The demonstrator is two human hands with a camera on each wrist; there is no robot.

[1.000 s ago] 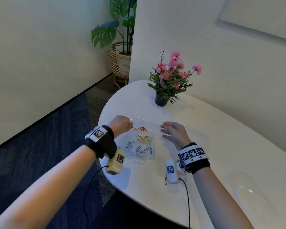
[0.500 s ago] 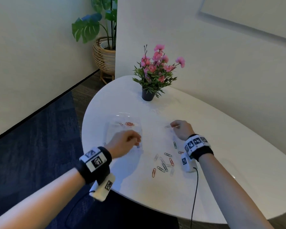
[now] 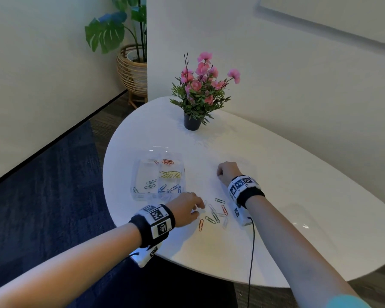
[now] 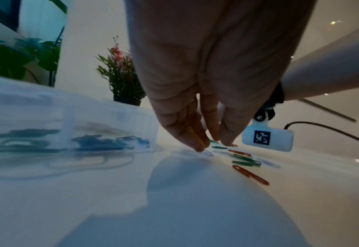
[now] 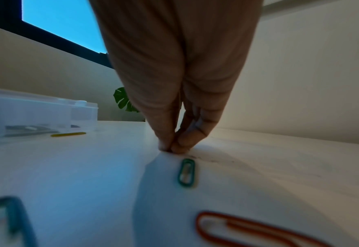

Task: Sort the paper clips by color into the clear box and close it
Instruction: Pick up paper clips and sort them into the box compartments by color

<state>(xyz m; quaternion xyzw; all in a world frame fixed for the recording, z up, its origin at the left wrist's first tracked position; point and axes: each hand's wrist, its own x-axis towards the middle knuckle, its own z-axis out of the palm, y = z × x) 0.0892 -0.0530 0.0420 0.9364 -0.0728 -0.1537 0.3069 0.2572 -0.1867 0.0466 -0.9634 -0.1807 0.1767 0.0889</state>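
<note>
Left hand point(image 3: 186, 208) fingertips point(image 4: 199, 147) down among loose paper clips point(image 3: 213, 215), apart, gripping nothing. Right hand point(image 3: 228, 172) fingertips pressed together on white table point(image 3: 298, 178); pinched object indiscernible. Clear box point(image 3: 138, 174) open.

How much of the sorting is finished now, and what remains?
Partly done: red, yellow, green and blue clips already lie grouped in the clear box, still open. The left hand reaches into the loose pile on the table; the right hand pinches at the tabletop. Left: the loose clips, then closing.
</note>
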